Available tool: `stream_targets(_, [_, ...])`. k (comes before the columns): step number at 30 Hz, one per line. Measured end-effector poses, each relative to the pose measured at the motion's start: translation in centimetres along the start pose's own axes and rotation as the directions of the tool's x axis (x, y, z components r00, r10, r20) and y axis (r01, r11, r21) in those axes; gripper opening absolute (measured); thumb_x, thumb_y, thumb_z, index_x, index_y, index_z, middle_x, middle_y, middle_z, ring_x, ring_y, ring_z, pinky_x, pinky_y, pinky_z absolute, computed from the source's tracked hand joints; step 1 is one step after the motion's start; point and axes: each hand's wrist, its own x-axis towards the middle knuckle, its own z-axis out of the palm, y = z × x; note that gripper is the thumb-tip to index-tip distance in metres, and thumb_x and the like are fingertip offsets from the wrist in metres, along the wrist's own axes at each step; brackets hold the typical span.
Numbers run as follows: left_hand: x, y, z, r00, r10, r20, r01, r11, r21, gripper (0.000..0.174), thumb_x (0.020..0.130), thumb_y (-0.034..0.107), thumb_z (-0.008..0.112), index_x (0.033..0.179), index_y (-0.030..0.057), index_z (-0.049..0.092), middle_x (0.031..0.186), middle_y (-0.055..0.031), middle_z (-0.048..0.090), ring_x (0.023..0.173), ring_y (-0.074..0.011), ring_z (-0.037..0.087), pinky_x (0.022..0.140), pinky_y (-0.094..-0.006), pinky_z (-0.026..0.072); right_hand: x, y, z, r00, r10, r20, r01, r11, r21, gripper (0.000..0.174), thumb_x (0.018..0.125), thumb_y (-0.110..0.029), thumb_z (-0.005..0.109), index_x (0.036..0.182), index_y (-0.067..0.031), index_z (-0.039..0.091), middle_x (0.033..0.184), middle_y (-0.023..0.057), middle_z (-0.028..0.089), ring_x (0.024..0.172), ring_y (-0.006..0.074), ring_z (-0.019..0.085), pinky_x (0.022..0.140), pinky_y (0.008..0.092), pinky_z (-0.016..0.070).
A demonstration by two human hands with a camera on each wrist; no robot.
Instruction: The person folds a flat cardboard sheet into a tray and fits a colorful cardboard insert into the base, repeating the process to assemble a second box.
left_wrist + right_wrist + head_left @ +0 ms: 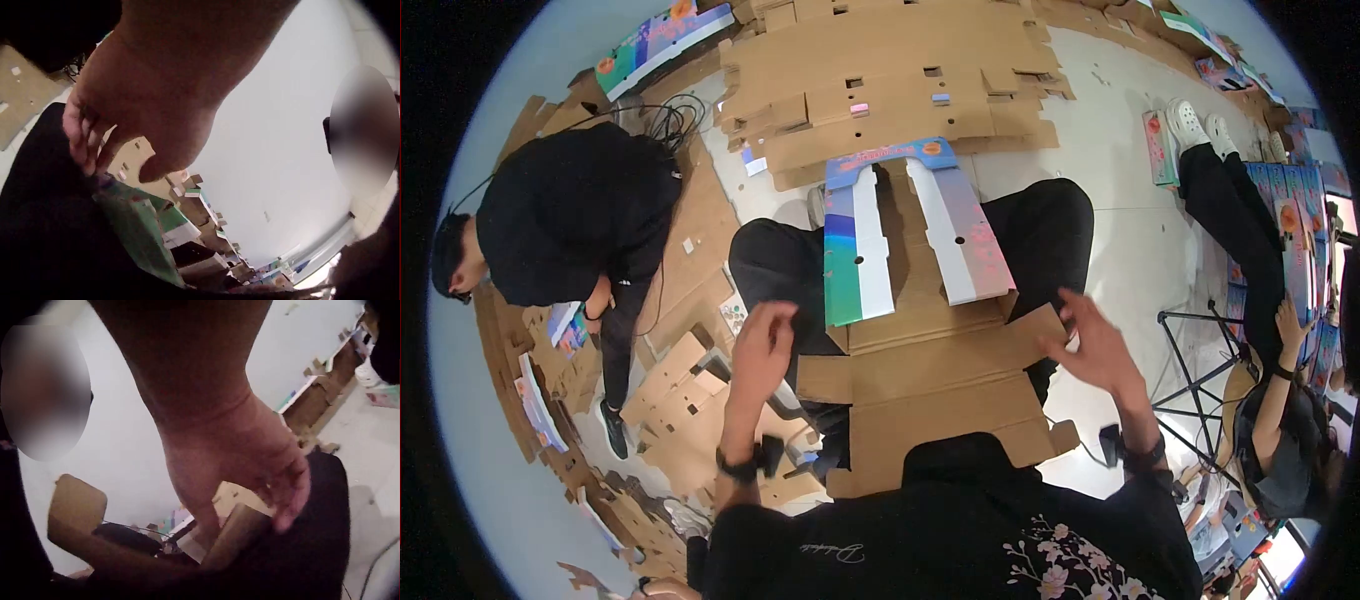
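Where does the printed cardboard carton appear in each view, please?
Head: carton at centre, between the black trouser legs.
Left wrist: lower centre, green side below the left hand.
Right wrist: lower left to centre, brown flaps only, near the right hand.
Shared landmark: the black trousers.

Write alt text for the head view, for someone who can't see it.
A partly folded cardboard box with colourful printed panels lies between a person's bent knees, left hand open beside it, right hand open at a side flap, contact unclear. Beyond lies flat cardboard; another person in black is at image left.
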Motion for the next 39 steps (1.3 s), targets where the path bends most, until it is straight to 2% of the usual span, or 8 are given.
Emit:
stream_targets(4, [-6.0,1.1,0.2,0.938,-0.243,0.246,0.304,0.918,-0.255,0.035,0.096,0.011,0.066,0.129,0.0036,0.058,0.108,-0.0102,0.067,0.099,-0.0169,0.065,0.082,-0.0317,0.0520,-2.3,0.3,2.9,1.000,0.001,-0.029,0.016,0.829,0.559,0.066,0.088,-0.008,0.073,0.147,-0.0022,0.045,0.133,0.0140,0.059,0.108,0.0223,0.064,0.090,0.0361,0.0536])
stream_targets(8, [-7.8,5.0,3.7,0.972,-0.233,-0.020,0.183,0.811,-0.556,0.046,0.092,0.006,0.071,0.134,0.0039,0.053,0.113,-0.0095,0.066,0.111,-0.0184,0.063,0.088,-0.0327,0.0520,-1.8,-1.7,5.7,0.975,-0.121,-0.185,0.174,0.937,0.304,0.066,0.086,-0.005,0.072,0.147,-0.0045,0.047,0.135,0.0177,0.060,0.114,0.0343,0.064,0.097,0.0390,0.0538])
stream_targets(13, [-10.1,6.4,4.9,0.997,-0.001,-0.081,-0.002,0.999,-0.043,0.060,0.086,0.004,0.079,0.135,0.0026,0.045,0.111,-0.0171,0.070,0.094,-0.0256,0.071,0.086,-0.0365,0.0569,-1.8,-1.4,5.1,0.885,-0.417,-0.206,0.444,0.890,0.108,0.053,0.083,-0.004,0.076,0.133,-0.0026,0.060,0.124,0.0160,0.065,0.110,0.0339,0.064,0.096,0.0394,0.0529])
stream_targets(20, [-3.1,4.5,5.5,0.971,-0.237,-0.016,0.197,0.842,-0.502,0.101,0.071,0.020,0.094,0.147,0.0000,0.030,0.115,-0.0155,0.069,0.094,-0.0202,0.070,0.080,-0.0316,0.0575,3.1,-1.1,4.4,0.992,-0.116,-0.051,0.127,0.898,0.420,0.061,0.074,-0.017,0.092,0.123,-0.0008,0.061,0.101,0.0122,0.065,0.082,0.0219,0.069,0.078,0.0336,0.0567])
stream_targets(26, [4.8,1.4,5.0,0.881,-0.078,0.468,0.185,0.965,-0.186,0.098,0.076,0.033,0.088,0.152,-0.0018,0.035,0.116,-0.0206,0.071,0.096,-0.0250,0.073,0.080,-0.0362,0.0591,10.6,-0.5,3.0,0.939,-0.287,0.188,0.249,0.947,0.203,0.068,0.068,-0.019,0.094,0.122,0.0000,0.059,0.109,0.0155,0.071,0.079,0.0238,0.073,0.071,0.0355,0.0583])
stream_targets(29, [4.7,-2.2,6.0,0.938,0.186,0.292,-0.128,0.970,-0.205,0.089,0.080,0.024,0.083,0.152,-0.0023,0.038,0.108,-0.0227,0.073,0.086,-0.0260,0.075,0.078,-0.0378,0.0598,13.0,1.9,4.4,0.893,-0.375,0.248,0.353,0.926,0.130,0.072,0.075,-0.013,0.087,0.137,-0.0009,0.053,0.100,0.0167,0.075,0.085,0.0259,0.074,0.074,0.0363,0.0597])
stream_targets(35, [1.6,-0.8,1.6,0.849,0.123,0.514,0.298,0.692,-0.658,0.100,0.090,0.016,0.076,0.164,0.0073,0.008,0.165,-0.0175,0.028,0.148,-0.0262,0.036,0.114,-0.0389,0.0385,8.4,2.5,2.7,0.907,-0.265,0.327,-0.086,0.644,0.760,0.085,0.093,-0.003,0.067,0.163,-0.0121,0.019,0.145,0.0141,0.053,0.105,0.0222,0.068,0.086,0.0351,0.0587])
stream_targets(39, [0.3,2.6,0.4,0.920,0.349,0.177,-0.115,0.674,-0.730,0.086,0.098,0.007,0.064,0.162,0.0043,0.006,0.160,-0.0188,0.035,0.142,-0.0252,0.044,0.111,-0.0389,0.0420,7.6,2.0,1.0,0.926,-0.377,0.012,0.217,0.560,0.800,0.086,0.097,-0.010,0.065,0.164,-0.0127,0.011,0.153,0.0128,0.043,0.108,0.0203,0.064,0.100,0.0346,0.0499])
